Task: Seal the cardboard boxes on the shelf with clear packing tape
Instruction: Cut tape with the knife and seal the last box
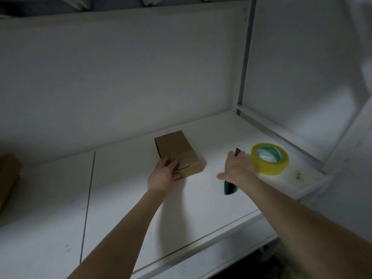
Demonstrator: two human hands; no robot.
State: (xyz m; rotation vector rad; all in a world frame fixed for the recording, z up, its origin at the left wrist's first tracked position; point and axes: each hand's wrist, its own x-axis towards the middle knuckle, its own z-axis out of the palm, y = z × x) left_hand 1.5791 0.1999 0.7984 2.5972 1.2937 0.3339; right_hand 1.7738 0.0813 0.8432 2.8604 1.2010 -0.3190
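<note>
Your cardboard box [177, 150] is a small, flat, plain brown carton lying on the white shelf [141, 208], about mid-shelf and slightly back from the front edge. Its top face is up. A paler band crosses that face toward the near end, and a thin dark slit line shows just in front of your fingers. The long axis runs away from you, with the far end angled a little to the left and the near end to the right.

Your left hand [163, 174] grips the box's near left corner, fingers laid over the top and thumb against the near side.

Your right hand [237, 168] lies over a knife [230, 188] to the right of the box. The green handle sticks out below the wrist and the blade tip beyond the fingers, but you cannot tell whether the fingers are closed round it.

The tape roll [267, 168] has a yellowish tint and a green-and-white core. It lies flat just beside that hand, near the shelf's right end.

A second box [8, 178] sits at the far left, cut off by the frame's edge.
</note>
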